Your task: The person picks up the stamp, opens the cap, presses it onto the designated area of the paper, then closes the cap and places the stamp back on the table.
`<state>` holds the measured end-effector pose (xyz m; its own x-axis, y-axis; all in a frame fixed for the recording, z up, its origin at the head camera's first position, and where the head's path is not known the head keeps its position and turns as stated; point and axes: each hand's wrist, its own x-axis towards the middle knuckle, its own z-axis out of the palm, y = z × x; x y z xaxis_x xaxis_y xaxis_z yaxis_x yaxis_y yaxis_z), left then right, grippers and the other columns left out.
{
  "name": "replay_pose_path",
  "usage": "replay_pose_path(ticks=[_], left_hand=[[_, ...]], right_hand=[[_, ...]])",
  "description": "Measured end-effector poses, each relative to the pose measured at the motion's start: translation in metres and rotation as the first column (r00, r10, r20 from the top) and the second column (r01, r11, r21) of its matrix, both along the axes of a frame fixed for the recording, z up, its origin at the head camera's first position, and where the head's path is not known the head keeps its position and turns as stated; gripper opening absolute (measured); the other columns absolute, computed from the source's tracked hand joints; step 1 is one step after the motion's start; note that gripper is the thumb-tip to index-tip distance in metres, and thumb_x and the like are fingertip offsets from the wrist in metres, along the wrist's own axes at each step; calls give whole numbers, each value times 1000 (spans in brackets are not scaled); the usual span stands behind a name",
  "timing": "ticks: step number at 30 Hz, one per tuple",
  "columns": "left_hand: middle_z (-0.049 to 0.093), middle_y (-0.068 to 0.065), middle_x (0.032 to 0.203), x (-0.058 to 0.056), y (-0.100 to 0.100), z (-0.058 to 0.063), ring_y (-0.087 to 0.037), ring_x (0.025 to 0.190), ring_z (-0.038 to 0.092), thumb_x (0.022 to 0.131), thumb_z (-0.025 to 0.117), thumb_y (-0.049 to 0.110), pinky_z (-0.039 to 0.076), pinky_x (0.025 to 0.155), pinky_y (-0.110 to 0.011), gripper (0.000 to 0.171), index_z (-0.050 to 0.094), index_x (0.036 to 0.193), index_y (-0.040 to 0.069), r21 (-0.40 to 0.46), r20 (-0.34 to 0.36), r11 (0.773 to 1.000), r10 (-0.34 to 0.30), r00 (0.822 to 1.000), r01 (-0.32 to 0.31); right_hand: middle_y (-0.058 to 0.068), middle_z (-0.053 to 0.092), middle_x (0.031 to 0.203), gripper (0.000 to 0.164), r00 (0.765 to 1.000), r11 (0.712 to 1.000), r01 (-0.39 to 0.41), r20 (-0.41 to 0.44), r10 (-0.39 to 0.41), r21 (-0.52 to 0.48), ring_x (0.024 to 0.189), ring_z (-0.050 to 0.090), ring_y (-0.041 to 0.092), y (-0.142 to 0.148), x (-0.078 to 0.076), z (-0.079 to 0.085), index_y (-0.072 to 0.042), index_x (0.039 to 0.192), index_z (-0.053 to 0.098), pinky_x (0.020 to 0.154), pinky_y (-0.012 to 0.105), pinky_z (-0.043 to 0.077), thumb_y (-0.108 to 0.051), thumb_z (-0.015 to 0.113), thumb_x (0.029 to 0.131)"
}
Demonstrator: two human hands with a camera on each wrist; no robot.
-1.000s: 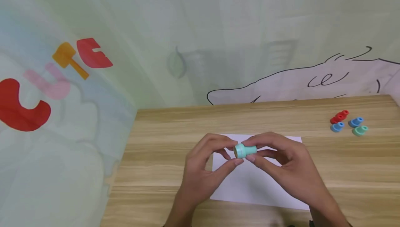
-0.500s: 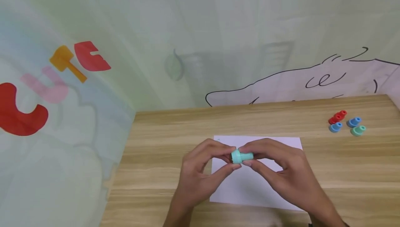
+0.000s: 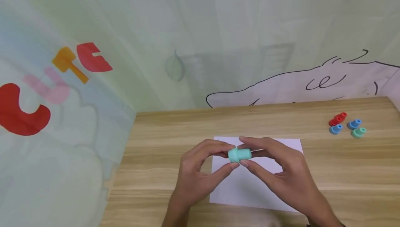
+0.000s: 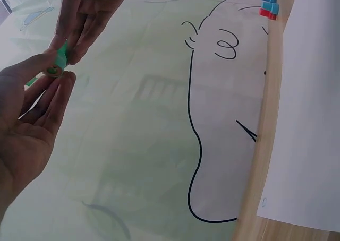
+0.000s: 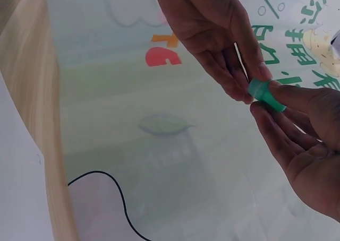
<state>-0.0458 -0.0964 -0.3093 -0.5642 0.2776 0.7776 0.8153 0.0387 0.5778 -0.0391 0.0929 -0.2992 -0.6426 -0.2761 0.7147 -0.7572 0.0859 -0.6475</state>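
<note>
A mint-green toy stamp (image 3: pixel 239 154) with a wide round head and a narrower handle is held level over a white sheet of paper (image 3: pixel 250 188). My left hand (image 3: pixel 200 171) pinches the wide head between thumb and fingers. From the other side, my right hand (image 3: pixel 285 166) holds the stamp near where head and handle meet, its thumb below and its index finger raised over the handle. In the left wrist view the round end of the stamp (image 4: pixel 54 70) faces the camera. The right wrist view shows the stamp (image 5: pixel 266 95) between both hands' fingertips.
Several small stamps stand at the back right of the wooden table (image 3: pixel 156 171): red stamps (image 3: pixel 337 119), blue stamps (image 3: pixel 354 124) and a green stamp (image 3: pixel 358 132). A small mark (image 4: pixel 264 202) shows near one paper corner. Behind the table hangs a printed curtain (image 3: pixel 200 46).
The stamp has turned so its round end face no longer shows in the head view. Both hands have shifted slightly left and down, and the right index finger has lifted from the handle.
</note>
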Motion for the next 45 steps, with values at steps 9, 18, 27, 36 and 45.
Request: replay_pose_path(ticks=[9, 18, 27, 36, 45], left_hand=[[65, -7, 99, 0, 2, -1, -16, 90, 62, 75, 73, 0, 53, 72, -31, 28, 64, 101, 0, -78, -44, 996, 41, 998, -44], [64, -6, 100, 6, -3, 4, -15, 89, 60, 78, 69, -2, 53, 74, -33, 27, 63, 104, 1, -100, 21, 994, 46, 999, -44], [64, -7, 96, 7, -3, 5, -16, 86, 61, 79, 66, -4, 54, 72, -34, 24, 63, 103, -1, -70, 21, 994, 88, 996, -87], [65, -7, 93, 6, -1, 7, -13, 82, 61, 78, 65, -6, 54, 69, -32, 22, 63, 99, -1, -75, 36, 993, 89, 995, -86], [65, -4, 94, 2, -10, -7, -12, 82, 60, 80, 66, -1, 54, 71, -30, 21, 64, 101, 2, -128, 45, 969, 218, 975, -211]], right_hand=[[12, 68, 97, 55, 1000, 999, 24, 8, -24, -48, 84, 65, 21, -4, 2, -3, 3, 117, 60, 72, 30, 54, 10, 76, 65], [11, 69, 95, 55, 999, 998, 43, -11, -44, -48, 80, 65, 21, -6, 2, -6, 0, 115, 62, 66, 31, 55, 11, 76, 64], [10, 69, 94, 52, 997, 998, 62, -44, -63, -32, 81, 65, 20, -9, 0, -10, -1, 115, 63, 65, 31, 55, 11, 75, 66], [7, 68, 98, 53, 992, 993, 116, -61, -114, 35, 84, 65, 18, -10, 0, -7, -2, 114, 64, 67, 28, 54, 9, 76, 64], [5, 67, 108, 53, 986, 980, 165, -30, -162, 113, 93, 63, 17, -7, 3, -2, -4, 115, 64, 71, 25, 53, 6, 77, 65]])
